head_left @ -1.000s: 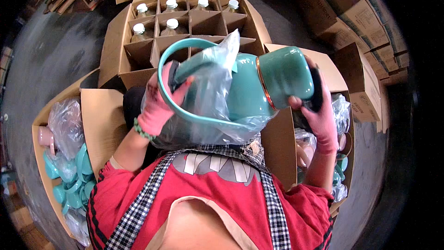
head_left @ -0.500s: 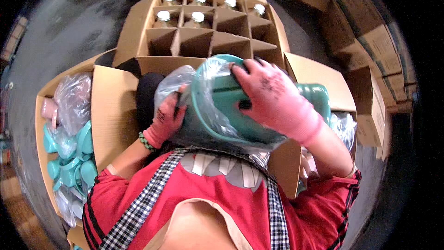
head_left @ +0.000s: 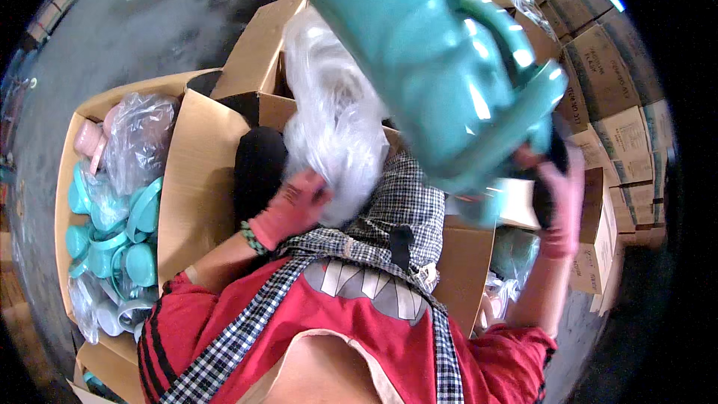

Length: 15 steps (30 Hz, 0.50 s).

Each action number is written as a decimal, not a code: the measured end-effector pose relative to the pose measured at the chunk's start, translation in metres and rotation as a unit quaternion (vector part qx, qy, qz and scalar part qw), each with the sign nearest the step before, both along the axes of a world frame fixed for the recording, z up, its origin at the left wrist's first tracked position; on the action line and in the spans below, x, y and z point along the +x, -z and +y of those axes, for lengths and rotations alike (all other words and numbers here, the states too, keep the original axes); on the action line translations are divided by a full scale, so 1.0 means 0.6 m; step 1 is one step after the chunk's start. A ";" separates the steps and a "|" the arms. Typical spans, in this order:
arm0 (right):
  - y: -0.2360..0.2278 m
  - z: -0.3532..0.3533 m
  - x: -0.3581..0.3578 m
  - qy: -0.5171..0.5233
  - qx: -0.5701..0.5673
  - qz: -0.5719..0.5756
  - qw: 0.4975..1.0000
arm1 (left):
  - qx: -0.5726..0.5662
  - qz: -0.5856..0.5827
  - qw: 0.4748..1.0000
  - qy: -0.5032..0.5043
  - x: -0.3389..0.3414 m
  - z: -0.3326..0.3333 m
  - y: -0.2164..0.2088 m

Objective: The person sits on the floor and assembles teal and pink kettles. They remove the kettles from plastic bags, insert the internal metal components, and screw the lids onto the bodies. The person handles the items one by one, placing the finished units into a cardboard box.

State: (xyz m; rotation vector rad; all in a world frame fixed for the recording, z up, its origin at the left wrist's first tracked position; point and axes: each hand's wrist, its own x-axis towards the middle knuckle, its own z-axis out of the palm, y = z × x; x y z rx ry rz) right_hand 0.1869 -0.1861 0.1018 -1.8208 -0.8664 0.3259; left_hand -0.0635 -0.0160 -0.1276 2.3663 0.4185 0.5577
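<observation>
My right hand (head_left: 559, 187), in a pink glove with dark fingertips, grips a large glossy teal jug (head_left: 419, 67) at its lower end. The jug is raised and tilted, its handle on the right side, and slightly blurred by motion. Gathered in my left hand (head_left: 293, 206), also gloved in pink, is a crumpled clear plastic bag (head_left: 336, 116) that stands up over my lap. Bag and jug are apart at my hands. Behind them is a cardboard carton (head_left: 258, 49), whose bottles and dividers are hidden now.
On the left, an open carton (head_left: 196, 187) holds teal lids (head_left: 140, 263), pink parts (head_left: 91, 138) and clear plastic bags. Plastic-wrapped items (head_left: 512, 262) fill a box by my right arm. Stacked cartons (head_left: 606, 78) line the far right.
The jug has come out of the plastic bag, lifted up and to the right by my right hand. My left hand has kept the emptied bag. The view has shifted somewhat.
</observation>
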 end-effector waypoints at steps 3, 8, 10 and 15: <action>0.114 0.058 -0.077 -0.098 -0.144 0.009 0.985 | -0.159 0.222 0.935 0.227 0.032 -0.055 -0.022; 0.351 0.070 -0.176 -0.165 -0.014 0.141 0.976 | -0.273 0.244 0.884 0.291 0.016 -0.055 -0.041; 0.399 0.047 -0.205 -0.185 0.008 0.331 0.925 | -0.284 0.213 0.875 0.331 -0.019 -0.030 -0.035; 0.424 0.007 -0.194 -0.216 -0.160 0.113 0.957 | -0.310 0.215 0.893 0.245 -0.044 0.082 -0.140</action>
